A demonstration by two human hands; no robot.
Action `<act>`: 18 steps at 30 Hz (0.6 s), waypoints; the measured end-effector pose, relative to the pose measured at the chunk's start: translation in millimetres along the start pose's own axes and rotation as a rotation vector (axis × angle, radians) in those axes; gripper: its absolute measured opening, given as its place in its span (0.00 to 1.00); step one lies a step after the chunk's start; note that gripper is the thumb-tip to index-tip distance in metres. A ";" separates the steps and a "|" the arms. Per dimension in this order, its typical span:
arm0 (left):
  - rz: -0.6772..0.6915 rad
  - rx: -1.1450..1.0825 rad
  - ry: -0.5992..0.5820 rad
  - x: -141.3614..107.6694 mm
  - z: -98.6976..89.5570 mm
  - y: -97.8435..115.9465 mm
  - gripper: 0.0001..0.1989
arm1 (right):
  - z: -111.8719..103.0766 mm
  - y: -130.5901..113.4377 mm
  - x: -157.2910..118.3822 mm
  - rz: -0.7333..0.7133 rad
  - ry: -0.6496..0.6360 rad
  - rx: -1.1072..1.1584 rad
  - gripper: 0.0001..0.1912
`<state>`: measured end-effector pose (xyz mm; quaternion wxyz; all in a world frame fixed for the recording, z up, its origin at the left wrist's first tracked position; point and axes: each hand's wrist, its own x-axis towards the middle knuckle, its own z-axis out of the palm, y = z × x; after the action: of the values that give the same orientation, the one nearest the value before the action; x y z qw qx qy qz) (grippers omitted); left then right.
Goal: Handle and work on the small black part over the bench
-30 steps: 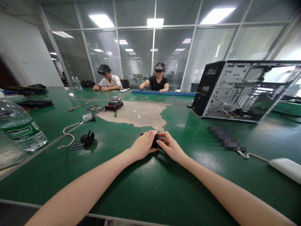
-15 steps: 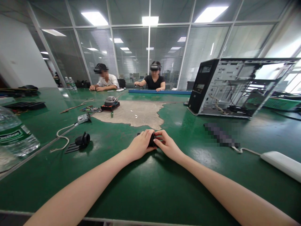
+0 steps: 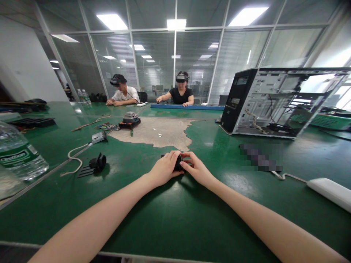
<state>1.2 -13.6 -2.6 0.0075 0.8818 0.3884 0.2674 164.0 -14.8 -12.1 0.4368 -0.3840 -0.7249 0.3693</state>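
Both my hands meet over a small black part just above or on the green table. My left hand wraps over it from the left and covers most of it. From the right, my right hand pinches its edge with thumb and fingertips. What kind of part it is I cannot make out. To the left lies a black round fitting with flat prongs, apart from my hands.
An open computer case stands at the back right. A water bottle is at the left, a white power strip at the right. Beyond the bare patch, two people sit across the table.
My hands stay closed on the black part with hardly any movement. The whole view has shifted very slightly.
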 end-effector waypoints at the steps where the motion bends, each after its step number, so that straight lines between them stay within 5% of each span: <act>1: 0.000 0.001 0.002 -0.2 -0.4 0.1 0.26 | -0.3 0.2 -0.1 0.012 -0.016 0.003 0.11; 12: 0.006 0.011 0.012 -1.1 -1.1 0.2 0.27 | 2.1 -1.4 -1.4 -0.028 0.016 0.041 0.09; 18: 0.011 0.009 0.011 -1.5 -0.6 0.2 0.27 | -1.5 -0.5 -2.0 -0.002 -0.071 0.073 0.12</act>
<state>0.2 -14.9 -2.8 -0.0001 0.8825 0.3849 0.2704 165.9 -16.5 -11.8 0.4250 -0.3537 -0.7261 0.4087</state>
